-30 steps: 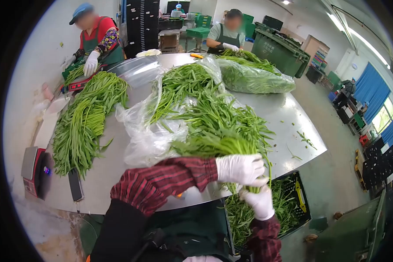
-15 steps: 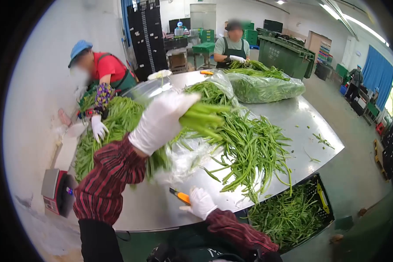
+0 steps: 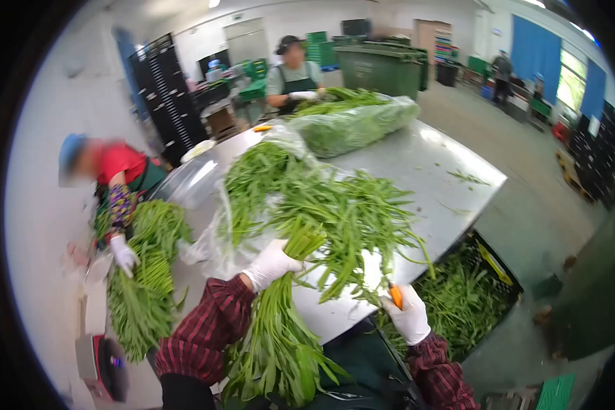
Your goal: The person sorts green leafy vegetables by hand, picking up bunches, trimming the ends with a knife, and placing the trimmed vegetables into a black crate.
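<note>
My left hand [image 3: 272, 264], in a white glove, is closed around a bunch of leafy greens [image 3: 277, 335]. The cut stems point up and away from me, while the leaves hang over the table's near edge toward my apron. In my right hand [image 3: 410, 316], also gloved, is an orange utility knife [image 3: 395, 296], its tip close to the near edge of the loose greens [image 3: 348, 212] heaped on the metal table [image 3: 451, 160]. A clear plastic bag [image 3: 219, 236] lies under and beside the heap.
Below the table at right stands a black crate [image 3: 492, 263] of greens. A co-worker [image 3: 119, 164] at left reaches to another pile [image 3: 147, 273] near a scale [image 3: 99, 365]. Across the table, a second person [image 3: 295, 75] stands by a bagged heap [image 3: 348, 126].
My left hand has come down and nearer with the bunch, its leaves now hanging toward me. My right hand has moved right with the knife, off the tabletop. The view has turned right.
</note>
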### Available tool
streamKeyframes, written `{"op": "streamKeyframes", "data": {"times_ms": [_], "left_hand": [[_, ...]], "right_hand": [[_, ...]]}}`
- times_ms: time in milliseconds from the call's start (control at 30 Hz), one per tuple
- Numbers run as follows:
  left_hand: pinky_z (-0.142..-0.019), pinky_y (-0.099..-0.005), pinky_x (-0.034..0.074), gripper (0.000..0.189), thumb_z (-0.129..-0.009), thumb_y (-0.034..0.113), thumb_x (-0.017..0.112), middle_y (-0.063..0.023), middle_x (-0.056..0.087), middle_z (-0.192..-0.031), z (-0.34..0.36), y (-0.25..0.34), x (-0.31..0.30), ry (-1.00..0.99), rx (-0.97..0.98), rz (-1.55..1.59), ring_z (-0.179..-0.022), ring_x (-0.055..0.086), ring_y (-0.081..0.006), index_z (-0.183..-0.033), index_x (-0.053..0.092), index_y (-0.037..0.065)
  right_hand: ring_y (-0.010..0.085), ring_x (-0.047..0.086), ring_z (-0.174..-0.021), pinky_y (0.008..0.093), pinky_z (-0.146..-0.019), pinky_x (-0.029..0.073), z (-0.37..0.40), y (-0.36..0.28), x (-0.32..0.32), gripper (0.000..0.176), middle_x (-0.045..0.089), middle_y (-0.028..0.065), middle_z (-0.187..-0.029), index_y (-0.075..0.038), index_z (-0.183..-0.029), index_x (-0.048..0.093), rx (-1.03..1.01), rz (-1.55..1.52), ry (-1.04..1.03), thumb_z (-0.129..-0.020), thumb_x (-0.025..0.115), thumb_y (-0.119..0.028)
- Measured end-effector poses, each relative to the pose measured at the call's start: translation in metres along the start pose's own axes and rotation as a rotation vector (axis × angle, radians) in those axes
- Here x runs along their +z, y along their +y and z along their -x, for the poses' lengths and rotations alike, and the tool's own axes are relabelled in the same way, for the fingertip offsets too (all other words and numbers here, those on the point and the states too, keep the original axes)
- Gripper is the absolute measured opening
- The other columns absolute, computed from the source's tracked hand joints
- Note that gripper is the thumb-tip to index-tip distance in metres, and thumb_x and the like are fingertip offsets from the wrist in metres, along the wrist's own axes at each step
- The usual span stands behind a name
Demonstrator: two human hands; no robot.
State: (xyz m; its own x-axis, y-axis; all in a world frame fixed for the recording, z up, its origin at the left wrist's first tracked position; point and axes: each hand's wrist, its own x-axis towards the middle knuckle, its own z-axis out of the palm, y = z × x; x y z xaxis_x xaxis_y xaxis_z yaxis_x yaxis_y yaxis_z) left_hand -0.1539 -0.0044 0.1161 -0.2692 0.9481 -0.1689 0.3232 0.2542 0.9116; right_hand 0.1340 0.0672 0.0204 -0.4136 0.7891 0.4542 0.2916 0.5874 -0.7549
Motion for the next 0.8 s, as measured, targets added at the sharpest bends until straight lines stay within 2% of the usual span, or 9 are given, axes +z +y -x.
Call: {"op": "streamKeyframes", "data": {"times_ms": [100, 200, 233, 300, 433, 500, 567, 633, 800], "left_hand": [[-0.066, -0.0247, 0.046, 0.03, -0.067, 0.006, 0.065, -0.0033, 0.064, -0.078, -0.029, 0.008, 0.068, -0.08, 0.063, 0.037, -0.068, 0.056, -0.0099, -0.095, 0.063, -0.002], [-0.066, -0.0256, 0.046, 0.03, -0.067, 0.01, 0.066, -0.0066, 0.065, -0.075, -0.052, 0.007, 0.12, -0.093, 0.117, -0.114, -0.069, 0.057, -0.0097, -0.094, 0.063, -0.002], [-0.067, -0.0279, 0.047, 0.03, -0.066, 0.012, 0.066, -0.0112, 0.065, -0.075, -0.054, 0.012, 0.134, -0.089, 0.119, -0.162, -0.067, 0.059, -0.0152, -0.093, 0.063, 0.0], [-0.064, -0.0261, 0.046, 0.025, -0.068, 0.007, 0.065, -0.0058, 0.063, -0.072, -0.063, 0.009, 0.157, -0.07, 0.216, -0.367, -0.065, 0.056, -0.0102, -0.091, 0.064, -0.001], [-0.061, -0.0282, 0.046, 0.026, -0.067, 0.01, 0.065, -0.0075, 0.061, -0.067, -0.065, 0.009, 0.182, -0.115, 0.147, -0.31, -0.06, 0.055, -0.0125, -0.091, 0.063, -0.001], [-0.061, -0.0283, 0.046, 0.026, -0.068, 0.01, 0.064, -0.0099, 0.061, -0.067, -0.064, 0.007, 0.182, -0.072, 0.265, -0.402, -0.059, 0.056, -0.0144, -0.091, 0.062, 0.0], [-0.068, -0.0355, 0.048, 0.029, -0.068, 0.021, 0.063, -0.0203, 0.061, -0.076, -0.06, 0.012, 0.174, -0.072, 0.225, -0.379, -0.072, 0.061, -0.0339, -0.092, 0.064, 0.004], [-0.068, -0.0374, 0.048, 0.026, -0.071, 0.022, 0.062, -0.0205, 0.061, -0.077, -0.063, 0.016, 0.171, -0.026, 0.299, -0.397, -0.074, 0.06, -0.0362, -0.09, 0.063, 0.004], [-0.066, -0.0397, 0.048, 0.02, -0.073, 0.016, 0.061, -0.0209, 0.061, -0.076, -0.062, 0.005, 0.189, -0.009, 0.339, -0.564, -0.074, 0.06, -0.0369, -0.09, 0.061, 0.004]], "right_hand": [[0.0347, 0.058, -0.069, 0.0375, -0.06, 0.048, -0.001, -0.009, -0.019, 0.019, 0.057, 0.0148, -0.08, -0.005, -0.093, 0.057, -0.071, 0.186, 0.037, -0.077, 0.066, -0.011], [0.0352, 0.059, -0.066, 0.0402, -0.058, 0.048, 0.007, 0.007, -0.013, 0.021, 0.056, 0.0155, -0.08, -0.004, -0.092, 0.055, 0.008, 0.25, 0.115, -0.077, 0.067, -0.013], [0.0349, 0.059, -0.067, 0.0401, -0.058, 0.048, 0.008, 0.012, -0.013, 0.021, 0.056, 0.0157, -0.08, -0.004, -0.092, 0.055, 0.04, 0.274, 0.123, -0.077, 0.067, -0.013], [0.0351, 0.059, -0.067, 0.0401, -0.058, 0.048, 0.006, 0.018, -0.012, 0.022, 0.056, 0.0157, -0.08, -0.004, -0.092, 0.054, 0.091, 0.296, 0.159, -0.077, 0.067, -0.014], [0.0348, 0.059, -0.068, 0.0401, -0.059, 0.048, 0.006, 0.051, -0.004, 0.019, 0.056, 0.0156, -0.08, -0.005, -0.092, 0.054, 0.156, 0.368, 0.205, -0.08, 0.064, -0.017], [0.0353, 0.06, -0.07, 0.0409, -0.061, 0.049, 0.016, 0.095, -0.002, 0.021, 0.059, 0.016, -0.077, -0.004, -0.09, 0.056, 0.379, 0.363, 0.067, -0.081, 0.062, -0.023], [0.0362, 0.061, -0.073, 0.0422, -0.064, 0.049, 0.045, 0.164, -0.007, 0.026, 0.061, 0.0173, -0.074, -0.004, -0.086, 0.058, 0.612, 0.364, -0.217, -0.081, 0.06, -0.03], [0.037, 0.062, -0.074, 0.0451, -0.067, 0.049, 0.059, 0.189, -0.015, 0.027, 0.063, 0.0194, -0.078, -0.005, -0.081, 0.06, 0.721, 0.505, -0.288, -0.079, 0.06, -0.032], [0.0369, 0.059, -0.065, 0.0436, -0.057, 0.047, 0.034, 0.085, -0.04, 0.02, 0.057, 0.0155, -0.073, -0.006, -0.079, 0.052, 0.392, 0.322, 0.207, -0.08, 0.063, -0.023]]}}
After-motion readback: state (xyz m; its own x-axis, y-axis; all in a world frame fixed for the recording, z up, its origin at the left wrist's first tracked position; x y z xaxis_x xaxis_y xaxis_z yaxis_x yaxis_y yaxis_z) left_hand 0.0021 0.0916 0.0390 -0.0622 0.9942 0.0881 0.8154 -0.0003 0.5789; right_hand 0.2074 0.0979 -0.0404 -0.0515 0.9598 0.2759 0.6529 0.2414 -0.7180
